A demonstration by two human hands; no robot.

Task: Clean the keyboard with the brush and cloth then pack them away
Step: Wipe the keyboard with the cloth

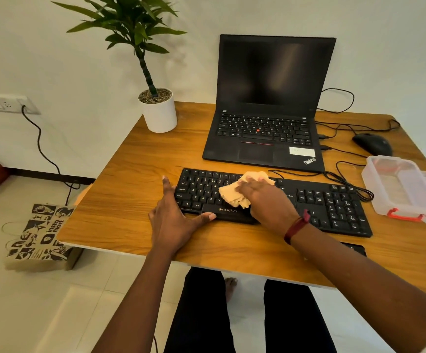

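On the table (135,154), your right hand (265,200) presses the cloth (232,194) onto the keyboard (334,207), fingers clenched around it; your left hand (173,220), fingers spread flat, braces the keyboard's edge.

Room: I see a white wall (385,47), pale tiled floor (41,301).
Wooden desk (130,154) stands against the wall; a socket (0,104) sits low at left, cable (41,149) plugged in. Lighting is even.

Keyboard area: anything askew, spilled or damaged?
Nothing stands out. The keyboard lies flat on the desk, left hand steadying it, right hand pressing the cloth on the keys.
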